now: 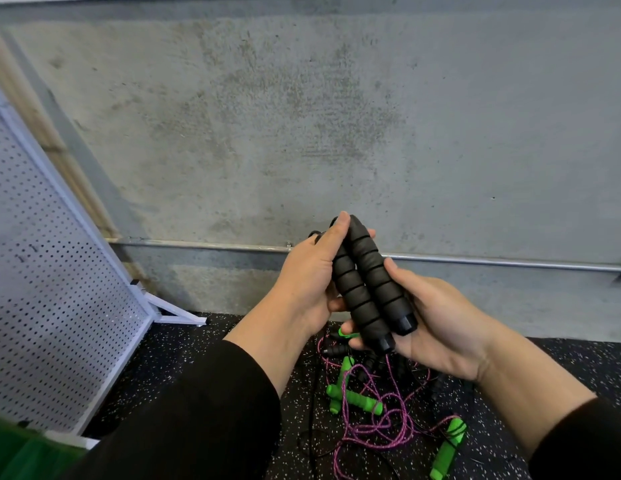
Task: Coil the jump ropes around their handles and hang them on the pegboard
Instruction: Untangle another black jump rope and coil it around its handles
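Observation:
Two black ribbed foam jump-rope handles [368,282] lie side by side, held up in front of the concrete wall. My left hand [311,275] grips their upper part, thumb along the top. My right hand [437,323] cradles their lower ends, fingers curled under them. Their rope is hidden. On the floor below lies a tangle of pink rope [371,424] with green handles [357,398], one more green handle [447,448] to the right, and thin black ropes. The white pegboard [49,289] leans at the left.
The floor is black speckled rubber [205,355]. A metal pipe [492,260] runs low along the grey wall. The pegboard stands on a white frame foot [177,315]. Something green [21,452] shows at the bottom left corner.

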Tool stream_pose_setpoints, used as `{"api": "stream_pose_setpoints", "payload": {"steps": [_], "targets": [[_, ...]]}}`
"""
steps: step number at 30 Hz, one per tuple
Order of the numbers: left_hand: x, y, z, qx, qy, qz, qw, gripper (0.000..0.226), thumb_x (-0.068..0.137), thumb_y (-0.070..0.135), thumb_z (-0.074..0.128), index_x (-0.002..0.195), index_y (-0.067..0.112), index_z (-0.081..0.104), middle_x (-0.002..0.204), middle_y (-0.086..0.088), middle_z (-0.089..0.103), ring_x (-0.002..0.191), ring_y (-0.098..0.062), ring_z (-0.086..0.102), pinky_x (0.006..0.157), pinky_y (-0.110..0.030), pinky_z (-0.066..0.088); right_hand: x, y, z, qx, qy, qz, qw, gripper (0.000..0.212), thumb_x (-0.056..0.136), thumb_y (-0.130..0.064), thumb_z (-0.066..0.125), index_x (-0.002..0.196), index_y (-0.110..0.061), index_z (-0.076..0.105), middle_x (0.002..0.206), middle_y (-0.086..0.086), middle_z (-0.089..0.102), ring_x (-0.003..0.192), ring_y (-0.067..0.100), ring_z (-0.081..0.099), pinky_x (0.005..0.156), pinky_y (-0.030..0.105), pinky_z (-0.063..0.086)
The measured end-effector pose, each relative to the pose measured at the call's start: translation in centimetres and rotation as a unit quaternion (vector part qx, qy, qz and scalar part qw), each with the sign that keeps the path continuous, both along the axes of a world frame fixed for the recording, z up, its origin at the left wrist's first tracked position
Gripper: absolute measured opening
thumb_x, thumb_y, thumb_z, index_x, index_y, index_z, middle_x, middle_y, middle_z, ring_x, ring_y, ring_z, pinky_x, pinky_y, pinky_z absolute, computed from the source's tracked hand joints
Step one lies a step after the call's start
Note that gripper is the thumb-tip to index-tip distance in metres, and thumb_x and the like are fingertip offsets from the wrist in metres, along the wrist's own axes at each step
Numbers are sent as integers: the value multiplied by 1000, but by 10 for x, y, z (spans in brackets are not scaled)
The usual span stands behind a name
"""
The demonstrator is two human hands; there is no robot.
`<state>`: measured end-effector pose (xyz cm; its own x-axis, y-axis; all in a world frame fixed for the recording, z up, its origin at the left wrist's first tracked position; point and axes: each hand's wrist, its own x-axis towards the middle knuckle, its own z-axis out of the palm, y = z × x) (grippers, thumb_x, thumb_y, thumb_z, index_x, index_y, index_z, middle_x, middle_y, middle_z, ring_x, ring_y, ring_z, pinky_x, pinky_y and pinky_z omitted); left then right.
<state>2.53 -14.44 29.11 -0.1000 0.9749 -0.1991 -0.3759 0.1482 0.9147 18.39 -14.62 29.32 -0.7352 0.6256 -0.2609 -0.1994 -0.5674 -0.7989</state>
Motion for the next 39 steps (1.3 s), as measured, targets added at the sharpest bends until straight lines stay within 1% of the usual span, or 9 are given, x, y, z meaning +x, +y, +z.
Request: {"api": "stream_pose_setpoints", "payload": {"steps": [7, 14, 17, 19, 22, 25, 29, 32, 39], "targets": [[0, 2, -2, 0, 4, -11, 1000, 54, 93, 52, 63, 121, 7, 72, 104, -12, 68, 61, -15, 56, 40, -15, 30, 4, 4, -1, 11, -19, 17, 1000, 55, 99, -41, 42, 132, 1, 59, 124, 34, 64, 95, 43, 68, 87, 52, 58], [4, 4, 3, 18, -34, -21, 999, 49, 99, 47, 59, 119, 3, 66, 109, -10, 73, 75, -20, 62, 39, -22, 43, 5, 7, -5, -40, 21, 20, 999, 53, 96, -50, 46, 120, -9, 69, 94, 19, 59, 68, 28, 55, 62, 39, 57], [-3, 4, 5, -38, 190, -2, 981, 65, 93, 72, 47, 87, 10, 67, 73, -5, 70, 57, -18, 63, 52, -28, 49, 9, 14, -13, -39, 49, 32, 998, 55, 100, -49, 45, 132, -8, 62, 96, 15, 56, 62, 21, 50, 48, 28, 47], [-14, 7, -1, -11, 375, 108, 921, 71, 99, 67, 38, 73, 5, 63, 63, -8, 67, 57, -18, 61, 62, -34, 50, 14, 20, -18, -34, 46, 35, 998, 54, 100, -47, 48, 137, -9, 57, 97, 16, 56, 60, 20, 48, 44, 24, 41], [-29, 14, -18, 97, 384, 192, 898, 38, 108, 43, 38, 103, 16, 65, 97, 4, 67, 88, -7, 60, 82, -32, 47, 23, 30, -23, -35, 67, 73, 994, 52, 99, -46, 57, 136, -10, 57, 101, 19, 55, 60, 21, 50, 44, 25, 41], [-30, 21, -31, 157, 322, 89, 929, 36, 110, 35, 33, 140, 29, 53, 137, 14, 59, 129, 3, 51, 111, -20, 38, 30, 38, -29, -42, 87, 112, 989, 54, 96, -46, 63, 136, -11, 57, 102, 19, 55, 62, 21, 51, 46, 24, 40], [-13, 30, -39, 185, 227, 69, 954, 43, 108, 42, 32, 121, 26, 69, 98, 12, 71, 93, -4, 66, 85, -21, 50, 29, 44, -34, -42, 114, 131, 984, 51, 102, -47, 51, 140, -13, 54, 102, 17, 54, 62, 19, 50, 45, 22, 38], [3, 37, -39, 149, 122, 79, 978, 42, 103, 52, 35, 83, 30, 65, 60, 5, 45, 49, -12, 37, 47, -26, 31, 28, 52, -34, -52, 168, 116, 978, 50, 102, -47, 48, 136, -11, 54, 99, 17, 53, 60, 18, 48, 43, 21, 36], [29, 46, -39, 174, 199, 16, 964, 26, 111, 14, 36, 97, 22, 56, 57, 19, 51, 52, 3, 44, 50, -11, 35, 27, 68, -37, -46, 218, 54, 973, 56, 107, -53, 32, 134, -10, 56, 99, 16, 51, 58, 15, 45, 39, 19, 36]]}}
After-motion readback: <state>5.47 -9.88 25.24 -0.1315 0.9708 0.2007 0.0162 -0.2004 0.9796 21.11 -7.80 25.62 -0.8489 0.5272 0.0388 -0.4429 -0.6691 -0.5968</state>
